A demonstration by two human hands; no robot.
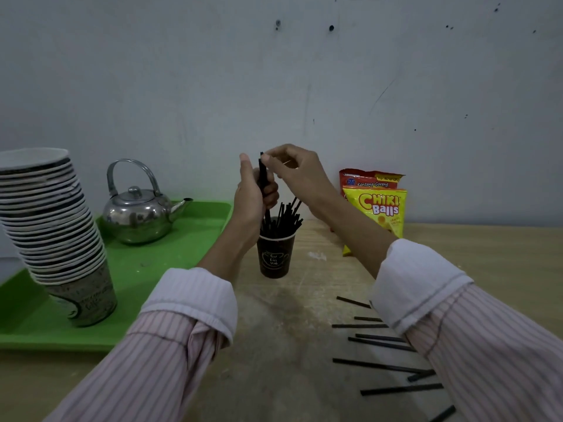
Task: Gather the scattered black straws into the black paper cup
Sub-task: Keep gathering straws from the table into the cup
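Your way to the black paper cup [275, 254] is open from the table's [283, 330] front-mid. Tray [158, 269] w/ kettle [138, 214] blocks left; snack bags [376, 210] crowd back-right; loose straws [380, 365] litter front-right.

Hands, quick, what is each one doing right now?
Left hand: closed around a bundle of black straws above the black paper cup.
Right hand: pinching the bundle's top.

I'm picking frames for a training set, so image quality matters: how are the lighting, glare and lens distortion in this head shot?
Head view: light is dim and even, with only soft shadows on the wooden table; the steel kettle shows mirror reflections but no blown-out glare; wide-angle distortion makes the stack of paper cups lean at the left edge; the black paper cup and both hands stay fairly sharp.
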